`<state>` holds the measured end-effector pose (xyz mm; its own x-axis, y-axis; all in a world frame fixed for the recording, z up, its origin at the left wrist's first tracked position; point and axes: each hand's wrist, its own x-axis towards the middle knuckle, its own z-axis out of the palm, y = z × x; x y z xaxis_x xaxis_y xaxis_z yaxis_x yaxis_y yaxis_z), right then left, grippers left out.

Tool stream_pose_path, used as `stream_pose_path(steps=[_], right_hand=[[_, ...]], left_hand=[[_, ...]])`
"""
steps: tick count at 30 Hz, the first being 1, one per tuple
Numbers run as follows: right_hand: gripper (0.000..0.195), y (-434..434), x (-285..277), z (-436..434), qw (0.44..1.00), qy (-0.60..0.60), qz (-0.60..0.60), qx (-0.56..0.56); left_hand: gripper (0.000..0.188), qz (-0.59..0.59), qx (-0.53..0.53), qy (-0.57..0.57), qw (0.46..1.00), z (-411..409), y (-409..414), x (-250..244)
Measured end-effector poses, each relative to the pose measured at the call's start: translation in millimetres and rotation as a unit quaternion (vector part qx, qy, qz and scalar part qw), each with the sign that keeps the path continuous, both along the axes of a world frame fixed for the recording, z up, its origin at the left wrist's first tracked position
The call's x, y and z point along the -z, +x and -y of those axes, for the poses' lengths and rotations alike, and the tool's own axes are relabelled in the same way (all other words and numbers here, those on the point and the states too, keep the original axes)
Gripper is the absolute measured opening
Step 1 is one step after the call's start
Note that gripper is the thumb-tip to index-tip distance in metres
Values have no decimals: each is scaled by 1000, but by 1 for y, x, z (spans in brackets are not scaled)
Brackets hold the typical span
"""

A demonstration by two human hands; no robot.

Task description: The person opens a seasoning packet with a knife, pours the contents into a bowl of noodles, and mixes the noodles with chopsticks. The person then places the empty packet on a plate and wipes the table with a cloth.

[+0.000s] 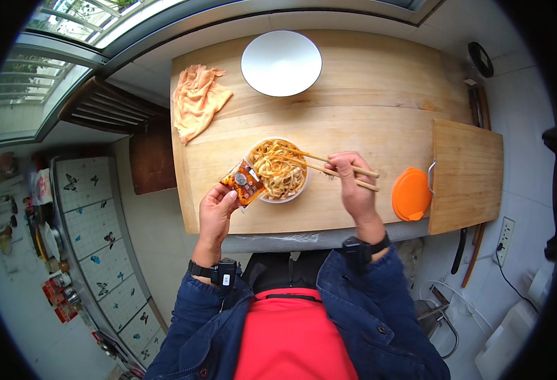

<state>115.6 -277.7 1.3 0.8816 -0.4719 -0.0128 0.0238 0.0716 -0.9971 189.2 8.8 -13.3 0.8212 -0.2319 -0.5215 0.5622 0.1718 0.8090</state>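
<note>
In my left hand (pixel 217 209) is a clear sauce packet (pixel 244 184) with red-orange contents, its upper corner over the left rim of a round bowl. Wide noodles (pixel 278 170), partly coated in brown-orange sauce, fill that white bowl (pixel 285 201). My right hand (pixel 353 183) grips a pair of wooden chopsticks (pixel 323 165), whose tips reach into the noodles from the right. Whether sauce is flowing from the packet I cannot tell. Beyond the noodles stands a larger white bowl (pixel 281 63) with a dark rim, which looks empty.
A crumpled orange cloth (pixel 200 102) lies at the wooden table's (pixel 378 99) far left. On the right are an orange plastic lid (pixel 410 194) and a wooden board (pixel 467 175) with a metal handle. A wooden chair (pixel 152 159) stands left of the table.
</note>
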Motion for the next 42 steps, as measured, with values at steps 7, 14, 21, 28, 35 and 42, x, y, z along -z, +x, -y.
stream_pose_path(steps=[7,14,21,28,35,42], right_hand=[[21,-5,20,-25,992,-109,-36,-54],[12,3,17,-22,980,-177,8,-87],[14,22,-6,-19,993,-113,3,-16],[12,26,11,-39,990,-128,-20,-64],[13,3,11,-16,986,-134,-52,-87],[25,-8,-6,17,992,120,-37,-17]], left_hand=[[14,-2,8,-4,1000,2,0,0],[17,-4,20,0,1000,4,-1,8],[18,-2,4,4,1000,-5,-3,10],[19,-3,8,-7,1000,-2,-3,5],[12,-7,17,2,1000,3,-1,8],[9,86,68,59,992,2,-1,10]])
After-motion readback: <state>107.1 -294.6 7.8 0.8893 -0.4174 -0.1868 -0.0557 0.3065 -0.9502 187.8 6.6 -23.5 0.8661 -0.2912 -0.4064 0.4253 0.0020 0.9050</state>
